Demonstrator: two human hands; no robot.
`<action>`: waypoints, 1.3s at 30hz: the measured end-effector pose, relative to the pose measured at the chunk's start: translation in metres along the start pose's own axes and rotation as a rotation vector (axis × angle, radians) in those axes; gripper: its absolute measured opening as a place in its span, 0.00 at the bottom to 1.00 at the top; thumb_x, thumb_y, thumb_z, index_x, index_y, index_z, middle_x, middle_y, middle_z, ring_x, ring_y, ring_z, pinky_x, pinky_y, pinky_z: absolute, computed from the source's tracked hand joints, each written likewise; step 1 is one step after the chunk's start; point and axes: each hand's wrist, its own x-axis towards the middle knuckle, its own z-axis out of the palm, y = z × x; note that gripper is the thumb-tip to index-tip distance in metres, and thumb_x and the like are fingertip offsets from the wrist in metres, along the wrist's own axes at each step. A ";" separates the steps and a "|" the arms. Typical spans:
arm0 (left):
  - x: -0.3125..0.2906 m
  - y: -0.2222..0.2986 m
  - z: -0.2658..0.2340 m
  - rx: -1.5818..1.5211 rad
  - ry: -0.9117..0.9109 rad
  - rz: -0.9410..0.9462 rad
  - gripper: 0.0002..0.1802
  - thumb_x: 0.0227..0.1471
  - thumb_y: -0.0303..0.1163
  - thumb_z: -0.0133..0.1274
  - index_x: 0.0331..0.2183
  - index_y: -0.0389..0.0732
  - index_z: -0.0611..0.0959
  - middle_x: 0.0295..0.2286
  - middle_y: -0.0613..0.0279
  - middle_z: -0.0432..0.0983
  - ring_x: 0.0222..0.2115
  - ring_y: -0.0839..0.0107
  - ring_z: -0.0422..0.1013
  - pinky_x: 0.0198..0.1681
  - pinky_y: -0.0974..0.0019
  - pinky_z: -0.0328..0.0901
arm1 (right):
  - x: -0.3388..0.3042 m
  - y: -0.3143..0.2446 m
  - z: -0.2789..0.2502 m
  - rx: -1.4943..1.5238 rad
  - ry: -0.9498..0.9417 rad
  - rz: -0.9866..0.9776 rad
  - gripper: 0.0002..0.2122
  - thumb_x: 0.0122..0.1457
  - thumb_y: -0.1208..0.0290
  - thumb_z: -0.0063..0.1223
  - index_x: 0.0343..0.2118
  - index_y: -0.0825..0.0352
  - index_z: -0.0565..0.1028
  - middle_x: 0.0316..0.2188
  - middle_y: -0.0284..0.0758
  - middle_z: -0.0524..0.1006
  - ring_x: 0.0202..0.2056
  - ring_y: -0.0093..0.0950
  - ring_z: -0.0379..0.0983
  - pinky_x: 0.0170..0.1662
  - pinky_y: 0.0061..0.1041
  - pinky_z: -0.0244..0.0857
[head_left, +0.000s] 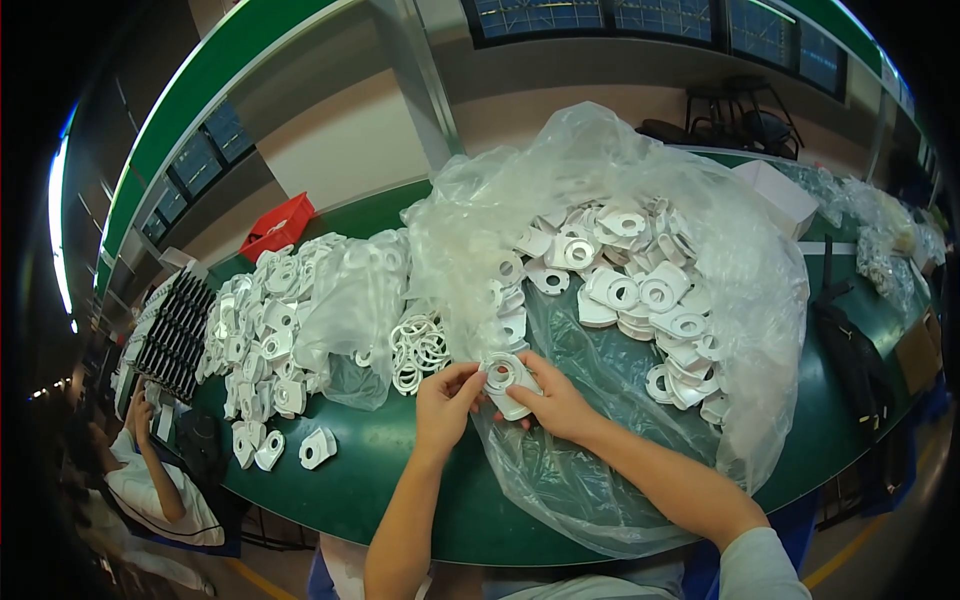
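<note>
Both hands meet over the near middle of a green table [380,470]. My right hand [555,405] grips a white flat plastic part [508,385] with a round hole. My left hand [447,400] pinches a white ring at that hole with its fingertips. Just left of the hands lies a small heap of white rings [418,350]. A large clear plastic bag [640,330], lying open, holds several more white parts [640,290] to the right and behind.
A pile of white parts [265,330], partly in a clear bag, covers the table's left side, with loose ones [290,448] near the edge. A black tray [175,330] and red bin [280,225] sit far left. Another person [150,470] is seated lower left. Black items [850,350] lie right.
</note>
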 end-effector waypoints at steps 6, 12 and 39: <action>-0.002 0.000 0.002 -0.037 -0.017 -0.004 0.09 0.49 0.24 0.51 0.33 0.30 0.79 0.25 0.62 0.76 0.23 0.78 0.70 0.28 0.76 0.65 | -0.005 -0.010 0.008 -0.016 0.074 -0.011 0.13 0.57 0.72 0.46 0.45 0.65 0.63 0.31 0.31 0.73 0.24 0.18 0.73 0.19 0.12 0.57; -0.003 -0.004 0.001 -0.043 -0.044 0.038 0.09 0.48 0.21 0.51 0.34 0.29 0.79 0.26 0.60 0.76 0.25 0.75 0.72 0.30 0.73 0.67 | -0.007 -0.013 0.011 0.021 0.090 -0.014 0.10 0.59 0.68 0.45 0.41 0.66 0.68 0.29 0.30 0.73 0.23 0.18 0.73 0.19 0.12 0.59; -0.048 0.033 -0.030 0.456 -0.012 0.145 0.09 0.46 0.28 0.54 0.32 0.34 0.79 0.21 0.67 0.74 0.21 0.80 0.67 0.24 0.76 0.61 | -0.008 -0.001 -0.001 -0.127 0.081 -0.017 0.15 0.63 0.62 0.32 0.35 0.69 0.70 0.28 0.34 0.74 0.27 0.20 0.70 0.21 0.14 0.60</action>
